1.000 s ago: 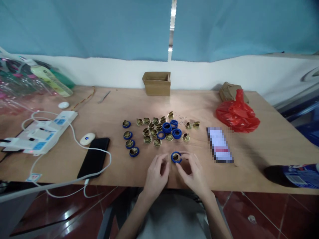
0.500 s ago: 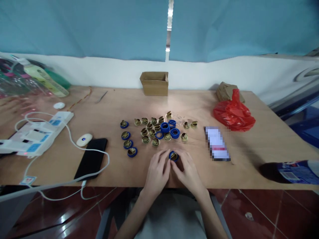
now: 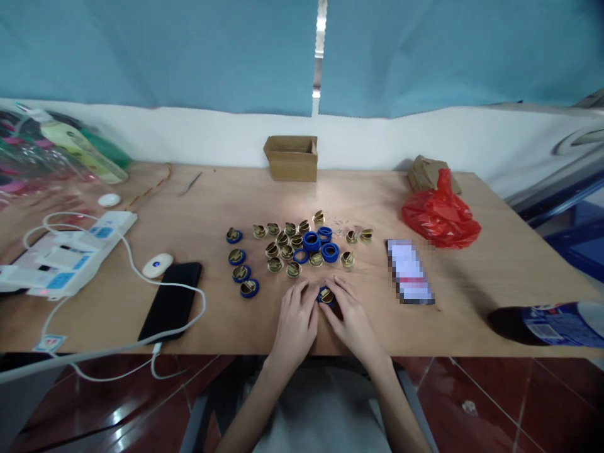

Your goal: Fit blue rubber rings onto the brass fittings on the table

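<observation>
My left hand [image 3: 296,321] and my right hand [image 3: 352,318] meet at the near edge of the wooden table [image 3: 472,302]. Both pinch one brass piece inside a blue ring [image 3: 325,294], pressing it against the tabletop. Just beyond lies a cluster of loose brass pieces [image 3: 285,245] mixed with bare blue rings [image 3: 312,240]. Left of that cluster stands a short column of brass pieces fitted with blue rings [image 3: 240,272].
A black phone [image 3: 170,300] on a white cable, a white power strip [image 3: 70,248] and a small white puck [image 3: 157,265] lie left. A cardboard box [image 3: 290,157] sits at the back. A red plastic bag [image 3: 440,216], a blurred card [image 3: 409,272] and a dark bottle [image 3: 547,321] are right.
My hands have closed together around the ringed piece and lowered it onto the table; a second ago my right hand held it slightly apart from the left.
</observation>
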`<state>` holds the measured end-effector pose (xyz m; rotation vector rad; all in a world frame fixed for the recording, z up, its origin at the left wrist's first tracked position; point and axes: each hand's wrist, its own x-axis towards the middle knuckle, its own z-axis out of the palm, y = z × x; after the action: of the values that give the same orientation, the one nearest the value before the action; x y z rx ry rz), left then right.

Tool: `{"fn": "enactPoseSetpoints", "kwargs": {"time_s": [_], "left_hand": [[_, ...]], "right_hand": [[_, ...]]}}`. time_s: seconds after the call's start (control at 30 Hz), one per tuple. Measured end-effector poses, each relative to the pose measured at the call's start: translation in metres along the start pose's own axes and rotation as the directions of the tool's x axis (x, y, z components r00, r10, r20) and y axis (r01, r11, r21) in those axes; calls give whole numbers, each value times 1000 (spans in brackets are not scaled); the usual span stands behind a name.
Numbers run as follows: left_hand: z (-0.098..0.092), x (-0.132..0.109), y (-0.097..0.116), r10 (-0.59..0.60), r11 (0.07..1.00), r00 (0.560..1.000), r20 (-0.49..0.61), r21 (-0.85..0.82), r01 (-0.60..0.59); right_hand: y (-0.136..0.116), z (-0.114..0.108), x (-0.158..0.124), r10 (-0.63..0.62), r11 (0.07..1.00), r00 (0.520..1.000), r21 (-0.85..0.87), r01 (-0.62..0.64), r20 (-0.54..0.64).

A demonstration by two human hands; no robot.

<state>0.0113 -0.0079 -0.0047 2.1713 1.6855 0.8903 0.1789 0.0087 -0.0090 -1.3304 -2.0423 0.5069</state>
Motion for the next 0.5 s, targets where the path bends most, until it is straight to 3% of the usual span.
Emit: {"fn": "enactPoseSetpoints", "kwargs": {"time_s": [0.2,0.33,0.4,0.5], "left_hand": [[-3,4,-1,-6,1000,1000,11,20,6],[-7,4,0,-85,982,996,-16,-170,81],[-10,3,2,-198,916,980,-9,-357,182],[-17,4,6,-322,698,932,164,-624,351]], "right_hand": [[6,-3,3,-34,999,999,30,33,28],[5,-7,4,-43,997,999,67,42,8],[0,-11,3,-22,992,1000,125,24,-15],[-13,-19,3,2,973,999,230,5,-33]]}}
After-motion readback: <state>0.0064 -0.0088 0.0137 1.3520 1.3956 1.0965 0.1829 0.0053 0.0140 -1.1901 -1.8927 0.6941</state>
